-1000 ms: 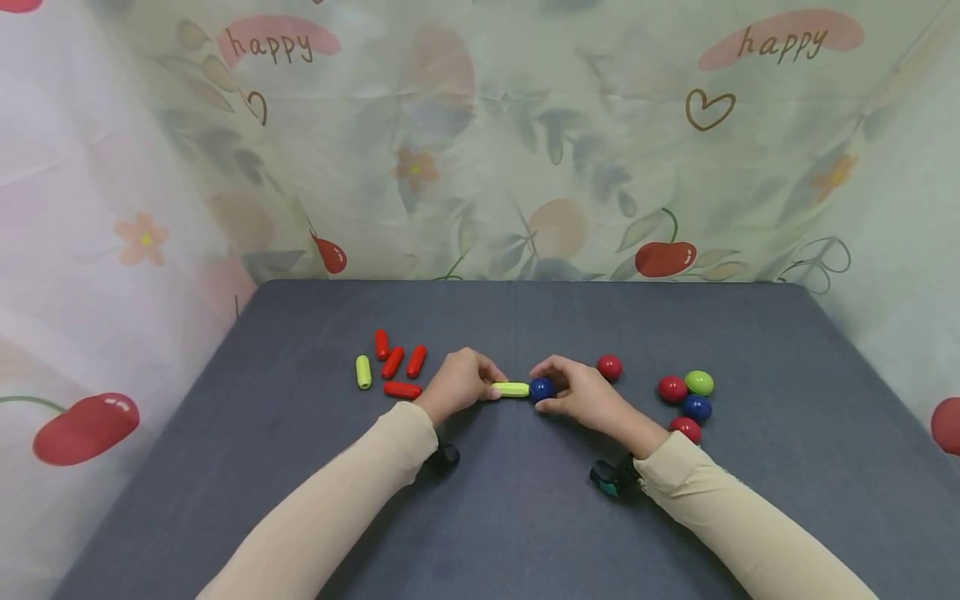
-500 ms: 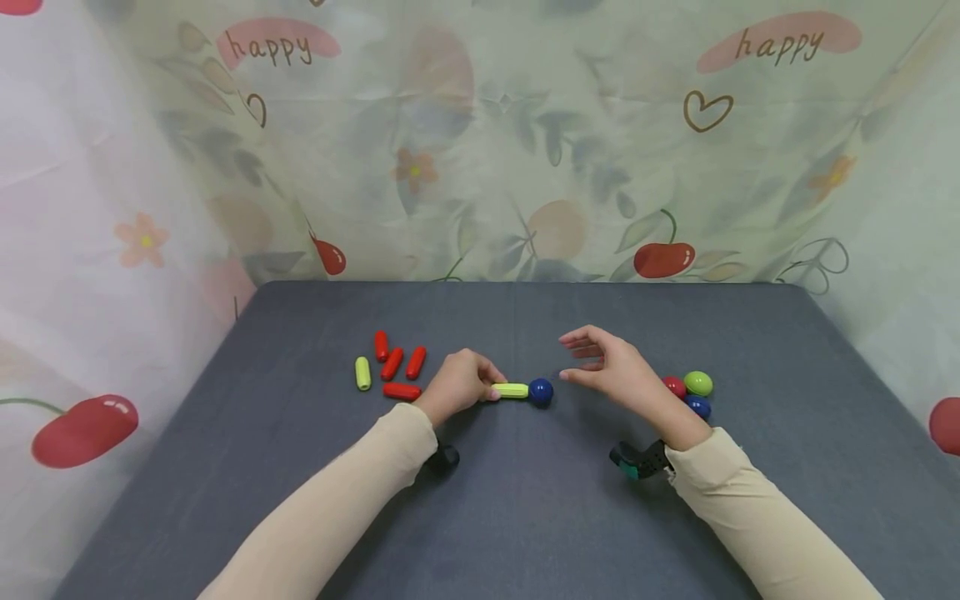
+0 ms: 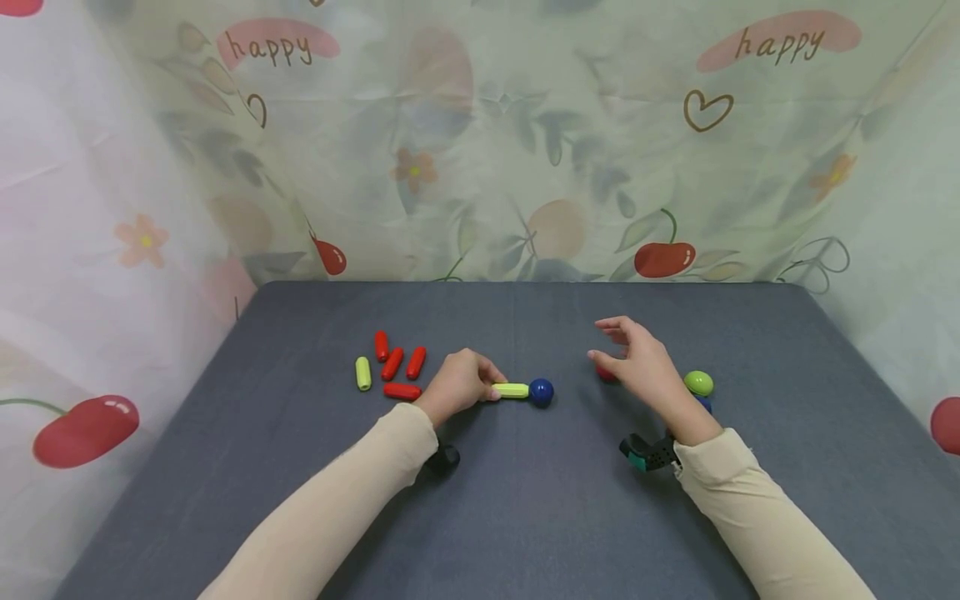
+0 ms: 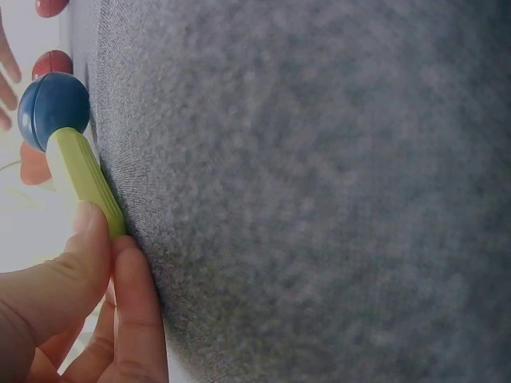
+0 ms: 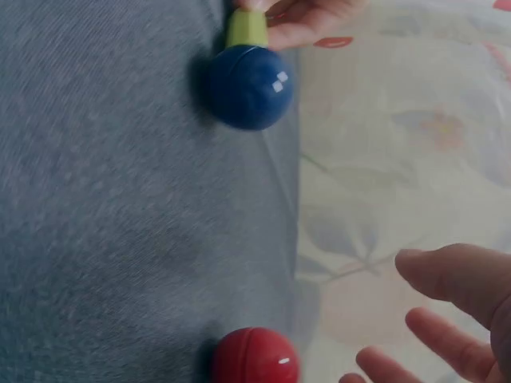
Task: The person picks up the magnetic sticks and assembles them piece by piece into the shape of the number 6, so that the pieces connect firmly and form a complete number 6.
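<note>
My left hand (image 3: 459, 385) pinches the near end of a yellow-green ribbed rod (image 3: 512, 390) between thumb and fingers, low over the dark cloth. A dark blue ball (image 3: 541, 392) sits against the rod's other end; in the left wrist view rod and ball (image 4: 54, 110) look joined in one line. To the right, my right hand (image 3: 637, 367) hovers with fingers spread and nothing in them. Partly behind its thumb lies a red ball (image 3: 606, 374), which shows better in the right wrist view. The fingers appear apart from that ball.
Several red rods (image 3: 392, 364) and one yellow-green rod (image 3: 363, 373) lie to the left of my left hand. Beyond my right wrist are a green ball (image 3: 698, 383) and a mostly hidden blue ball (image 3: 703, 402). A patterned curtain (image 3: 480, 167) stands behind the table.
My right hand has let go of the blue ball and moved right to over the red ball, its fingers spreading. My left hand and the rod have stayed in place.
</note>
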Action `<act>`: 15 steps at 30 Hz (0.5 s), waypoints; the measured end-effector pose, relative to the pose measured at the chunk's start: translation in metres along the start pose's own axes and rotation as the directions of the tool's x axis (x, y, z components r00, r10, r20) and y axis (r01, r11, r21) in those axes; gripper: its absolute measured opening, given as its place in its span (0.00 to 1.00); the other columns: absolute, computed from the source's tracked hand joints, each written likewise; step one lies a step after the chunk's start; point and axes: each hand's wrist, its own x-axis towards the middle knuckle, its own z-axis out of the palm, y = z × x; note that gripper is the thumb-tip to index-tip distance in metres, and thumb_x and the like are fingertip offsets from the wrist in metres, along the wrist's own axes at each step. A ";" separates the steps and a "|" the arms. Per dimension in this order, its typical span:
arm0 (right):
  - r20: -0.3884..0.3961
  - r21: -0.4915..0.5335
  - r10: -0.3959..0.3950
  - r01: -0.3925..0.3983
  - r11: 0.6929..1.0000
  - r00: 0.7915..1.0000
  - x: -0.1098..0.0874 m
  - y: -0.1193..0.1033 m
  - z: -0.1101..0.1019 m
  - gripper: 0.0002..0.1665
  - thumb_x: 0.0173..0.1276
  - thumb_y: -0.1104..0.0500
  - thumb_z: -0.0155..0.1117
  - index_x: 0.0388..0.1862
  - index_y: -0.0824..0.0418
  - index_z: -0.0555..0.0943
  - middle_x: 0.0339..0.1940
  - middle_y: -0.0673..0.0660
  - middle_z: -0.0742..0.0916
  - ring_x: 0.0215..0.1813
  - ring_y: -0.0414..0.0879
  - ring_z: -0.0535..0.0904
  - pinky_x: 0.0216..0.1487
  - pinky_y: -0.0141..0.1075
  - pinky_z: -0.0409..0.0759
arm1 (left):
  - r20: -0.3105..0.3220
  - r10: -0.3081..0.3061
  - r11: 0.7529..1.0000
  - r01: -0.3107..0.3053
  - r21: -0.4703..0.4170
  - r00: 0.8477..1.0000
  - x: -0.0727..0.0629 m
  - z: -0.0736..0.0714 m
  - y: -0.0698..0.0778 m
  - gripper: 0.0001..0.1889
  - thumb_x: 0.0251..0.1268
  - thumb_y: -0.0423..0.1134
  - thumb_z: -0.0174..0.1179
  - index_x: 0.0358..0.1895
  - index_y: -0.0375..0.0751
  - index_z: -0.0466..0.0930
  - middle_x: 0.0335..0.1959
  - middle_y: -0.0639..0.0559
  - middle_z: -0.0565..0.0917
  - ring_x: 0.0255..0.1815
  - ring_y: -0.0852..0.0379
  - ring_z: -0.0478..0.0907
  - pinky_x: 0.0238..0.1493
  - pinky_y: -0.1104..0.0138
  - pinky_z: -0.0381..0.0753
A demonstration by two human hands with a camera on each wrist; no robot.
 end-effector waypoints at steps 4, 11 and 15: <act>0.039 -0.029 0.054 -0.053 0.998 0.998 0.004 0.005 0.001 0.32 0.70 0.54 0.61 0.69 0.62 0.66 0.68 0.69 0.71 0.68 0.64 0.67 0.65 0.58 0.67 | -0.003 -0.005 1.000 0.005 -0.002 1.000 0.000 0.000 0.000 0.07 0.55 0.32 0.70 0.38 0.45 0.89 0.34 0.55 0.87 0.35 0.58 0.77 0.37 0.69 0.77; 0.120 -0.077 0.116 -0.108 0.991 0.986 0.011 0.010 0.004 0.32 0.70 0.55 0.61 0.68 0.65 0.65 0.67 0.71 0.71 0.67 0.64 0.68 0.61 0.56 0.71 | -0.003 -0.003 1.000 0.003 -0.007 1.000 -0.001 0.000 0.001 0.07 0.56 0.31 0.69 0.38 0.45 0.89 0.34 0.55 0.87 0.35 0.58 0.77 0.38 0.69 0.78; 0.135 -0.098 0.129 -0.116 0.988 0.982 0.012 0.010 0.005 0.31 0.67 0.57 0.64 0.65 0.66 0.67 0.62 0.71 0.75 0.61 0.63 0.72 0.56 0.53 0.74 | -0.003 -0.003 1.000 0.003 -0.003 1.000 -0.001 0.000 0.001 0.07 0.56 0.31 0.69 0.37 0.45 0.89 0.33 0.56 0.86 0.35 0.59 0.77 0.37 0.69 0.77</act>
